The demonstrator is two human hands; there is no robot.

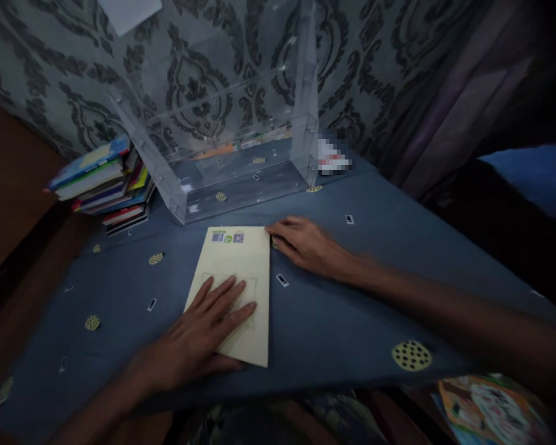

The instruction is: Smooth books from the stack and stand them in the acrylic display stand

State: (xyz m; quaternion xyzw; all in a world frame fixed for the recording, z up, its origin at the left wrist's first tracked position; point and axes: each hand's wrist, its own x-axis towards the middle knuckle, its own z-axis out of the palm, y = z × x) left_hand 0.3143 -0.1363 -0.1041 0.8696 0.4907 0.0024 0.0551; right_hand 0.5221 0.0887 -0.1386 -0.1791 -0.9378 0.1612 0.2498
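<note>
Cream card, the thin booklet (234,290) lay flat on the blue cloth (352,309) under the left hand (204,334), fingers spread and pressing, while the right hand (306,244), loosely open, touched its far corner; steady downward pressure seemed wisest against sliding.

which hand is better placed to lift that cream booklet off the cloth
Probably the right hand: its fingertips sit at the far right corner of the cream booklet, at an edge it could likely pick up. The left hand lies flat on top of the cover, pinning it to the blue cloth.
</note>
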